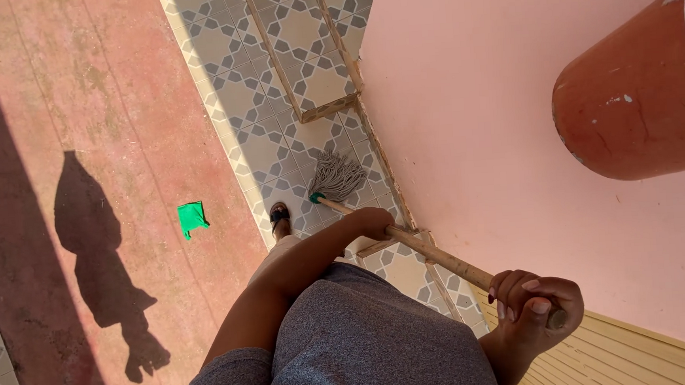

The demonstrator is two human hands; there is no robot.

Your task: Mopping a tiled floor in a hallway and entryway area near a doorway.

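I hold a mop with both hands. Its grey string head (335,175) rests on the patterned tile floor (264,134) beside the pink wall (481,128), with a green collar where the strings meet the wooden handle (442,259). My left hand (372,222) is closed around the handle's middle. My right hand (535,303) grips the top end, near my grey top. My foot in a black sandal (279,214) stands on the tiles just left of the mop head.
A green scrap (192,217) lies on the red concrete floor (115,95), next to my shadow (97,263). A big orange-red cylinder (646,95) juts in at the top right. Wooden strips (329,106) run along the wall's base. Yellow slats (622,358) sit at the bottom right.
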